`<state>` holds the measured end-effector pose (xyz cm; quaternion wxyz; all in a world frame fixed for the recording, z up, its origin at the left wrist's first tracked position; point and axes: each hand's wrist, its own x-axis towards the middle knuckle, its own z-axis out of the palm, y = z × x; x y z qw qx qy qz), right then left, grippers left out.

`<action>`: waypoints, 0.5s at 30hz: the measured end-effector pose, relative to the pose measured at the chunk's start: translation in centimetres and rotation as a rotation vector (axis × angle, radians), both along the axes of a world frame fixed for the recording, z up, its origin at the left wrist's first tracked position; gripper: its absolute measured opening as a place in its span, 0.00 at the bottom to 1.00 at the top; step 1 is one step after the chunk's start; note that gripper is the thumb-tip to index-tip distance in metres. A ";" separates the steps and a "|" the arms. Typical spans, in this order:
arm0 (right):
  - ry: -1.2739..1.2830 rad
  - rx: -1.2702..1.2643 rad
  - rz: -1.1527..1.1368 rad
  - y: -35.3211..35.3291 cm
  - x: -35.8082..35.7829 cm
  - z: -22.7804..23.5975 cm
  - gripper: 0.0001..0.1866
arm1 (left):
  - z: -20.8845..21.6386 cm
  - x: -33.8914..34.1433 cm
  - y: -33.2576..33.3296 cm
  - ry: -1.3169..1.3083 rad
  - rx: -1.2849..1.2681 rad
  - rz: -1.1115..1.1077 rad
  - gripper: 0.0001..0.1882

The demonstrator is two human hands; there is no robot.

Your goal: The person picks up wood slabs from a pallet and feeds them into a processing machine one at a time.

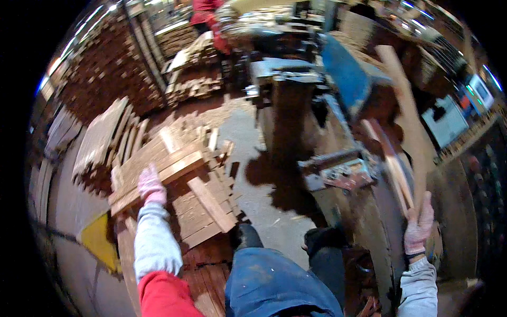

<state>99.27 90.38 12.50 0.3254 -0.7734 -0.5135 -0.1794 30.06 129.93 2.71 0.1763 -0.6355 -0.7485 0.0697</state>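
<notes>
"Long wooden plank (pixel 409 116) is extending beyond the right hand (pixel 419 224), on the person's right. Its long axis is running away from the body, the far end veering slightly left."

"Which hand is lying nearer?"

"Right, plainly: that hand is gripping the near end, glove clamped on the wood. Left hand (pixel 152 185) is sitting well apart, across the body, resting over a batten (pixel 182 165) on the stack of boards (pixel 198 235). Whether those fingers are curling round it, I'm not able to tell."

"Anything running beside the plank?"

"Pale wooden strip (pixel 394 171), just left of it, its near end reaching close to the right hand. I'm not making out whether the glove is touching it."

"What else is hiding?"

"Right glove is covering part of the plank's near end. Blur is softening the machine fitting (pixel 346 171) between the hands. Up top, the frame is cutting off a co-worker in red (pixel 206 16)."
</notes>
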 end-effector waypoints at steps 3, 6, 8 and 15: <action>-0.092 -0.147 0.001 -8.4 -2.0 0.9 0.36 | 3.1 2.7 -3.4 -0.207 -0.185 -0.026 0.42; -0.072 -0.326 -0.042 -19.3 -5.4 1.9 0.34 | -4.1 -4.9 -7.7 -0.102 -0.008 -0.219 0.49; -0.037 -0.537 -0.167 -24.9 -9.0 4.9 0.28 | -3.2 -1.9 -9.5 -0.047 -0.232 -0.024 0.47; -0.281 -0.479 0.007 -27.8 -6.7 4.5 0.22 | -2.2 -1.5 -10.2 -0.113 -0.243 -0.054 0.48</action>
